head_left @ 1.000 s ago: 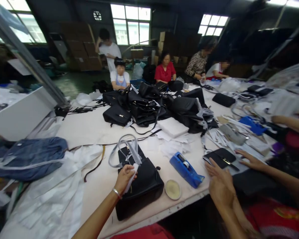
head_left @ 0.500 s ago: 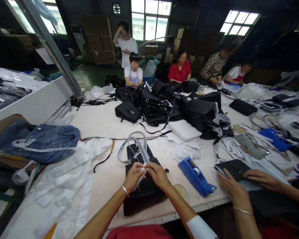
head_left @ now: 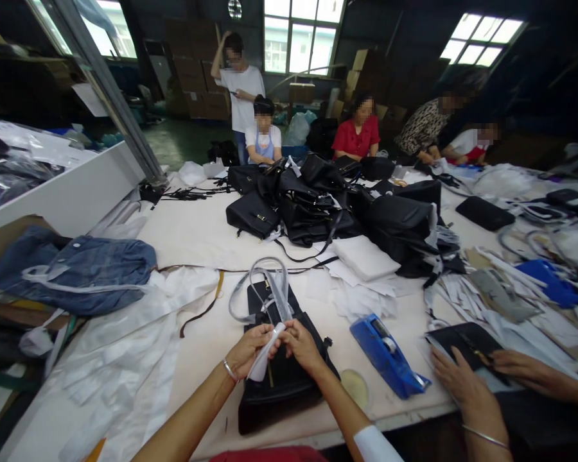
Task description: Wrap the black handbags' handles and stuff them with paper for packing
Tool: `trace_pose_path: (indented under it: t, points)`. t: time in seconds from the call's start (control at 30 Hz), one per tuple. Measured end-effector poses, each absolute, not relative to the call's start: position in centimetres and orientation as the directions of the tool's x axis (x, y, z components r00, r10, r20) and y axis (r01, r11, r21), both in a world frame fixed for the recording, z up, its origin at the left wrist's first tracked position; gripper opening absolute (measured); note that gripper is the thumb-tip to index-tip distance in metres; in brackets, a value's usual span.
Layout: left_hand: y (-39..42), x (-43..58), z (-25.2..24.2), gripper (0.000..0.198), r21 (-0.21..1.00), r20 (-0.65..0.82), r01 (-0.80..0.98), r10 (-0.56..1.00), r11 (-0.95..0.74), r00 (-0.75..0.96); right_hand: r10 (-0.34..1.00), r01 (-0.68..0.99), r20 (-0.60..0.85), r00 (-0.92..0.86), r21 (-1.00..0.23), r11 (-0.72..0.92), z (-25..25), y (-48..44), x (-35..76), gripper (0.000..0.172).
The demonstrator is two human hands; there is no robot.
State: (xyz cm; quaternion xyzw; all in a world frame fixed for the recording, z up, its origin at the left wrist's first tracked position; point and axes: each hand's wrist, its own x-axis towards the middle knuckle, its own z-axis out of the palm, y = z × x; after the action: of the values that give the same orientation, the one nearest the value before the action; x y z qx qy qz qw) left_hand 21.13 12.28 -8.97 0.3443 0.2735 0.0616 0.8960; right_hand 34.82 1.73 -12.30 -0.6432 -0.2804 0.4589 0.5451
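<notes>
In the head view, the person's left hand [head_left: 250, 350] and right hand [head_left: 301, 344] each have a grip pinched together on a white strip [head_left: 259, 364], held over a black bag [head_left: 296, 380] on the tabletop [head_left: 202, 359]. The bag's grey-wrapped handles [head_left: 282, 292] loop beyond the hands. A blue tape dispenser [head_left: 383, 359] lies to the right, a round dish [head_left: 355, 387] between it and the bag.

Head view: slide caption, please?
Both hands hold a white strip over a black bag, blue tape dispenser to the right.
</notes>
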Motion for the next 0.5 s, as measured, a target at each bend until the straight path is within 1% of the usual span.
trace_pose_path:
  t: [0.07, 0.13, 0.17, 0.2, 0.3, 0.37, 0.4, 0.43, 0.47, 0.5]
  points:
    - [12.3, 21.4, -9.0, 0.032, 0.670, -0.446, 0.060, 0.337, 0.740, 0.829, 0.861, -0.163, -0.307, 0.405, -0.951, -0.262, -12.0, 1.6, 35.5, 0.040]
    - [12.1, 21.8, -9.2, 0.033, 0.717, -0.428, 0.051, 0.380, 0.696, 0.820, 0.853, -0.163, -0.318, 0.414, -0.948, -0.274, -11.4, 1.8, 35.9, 0.046]
    - [11.8, 22.1, -9.2, 0.034, 0.748, -0.414, 0.055, 0.400, 0.661, 0.818, 0.855, -0.136, -0.314, 0.412, -0.949, -0.283, -11.2, 1.9, 36.0, 0.044]
    - [11.5, 22.4, -9.3, 0.034, 0.782, -0.401, 0.064, 0.422, 0.620, 0.813, 0.860, -0.082, -0.302, 0.411, -0.952, -0.296, -10.9, 2.1, 35.9, 0.038]
    - [10.1, 22.8, -9.6, 0.039, 0.855, -0.407, 0.117, 0.514, 0.505, 0.755, 0.867, 0.199, -0.219, 0.447, -0.921, -0.335, -10.0, 2.7, 35.4, 0.016]
    - [9.4, 22.6, -10.2, 0.051, 0.833, -0.489, 0.180, 0.544, 0.523, 0.682, 0.867, 0.348, -0.156, 0.474, -0.871, -0.347, -9.7, 3.2, 35.3, 0.012]
    - [9.3, 22.4, -10.6, 0.060, 0.805, -0.545, 0.221, 0.539, 0.551, 0.642, 0.865, 0.376, -0.146, 0.479, -0.857, -0.353, -9.7, 3.3, 35.4, 0.014]
    - [9.4, 22.1, -11.1, 0.067, 0.780, -0.585, 0.245, 0.532, 0.576, 0.612, 0.859, 0.392, -0.127, 0.496, -0.850, -0.352, -9.7, 3.5, 35.4, 0.015]
    - [9.6, 21.7, -11.7, 0.069, 0.760, -0.607, 0.263, 0.504, 0.594, 0.615, 0.848, 0.392, -0.114, 0.517, -0.849, -0.353, -9.9, 3.6, 35.5, 0.013]
    - [9.9, 21.3, -12.1, 0.067, 0.745, -0.620, 0.292, 0.462, 0.599, 0.634, 0.832, 0.355, -0.123, 0.541, -0.863, -0.359, -10.1, 3.7, 35.3, 0.013]
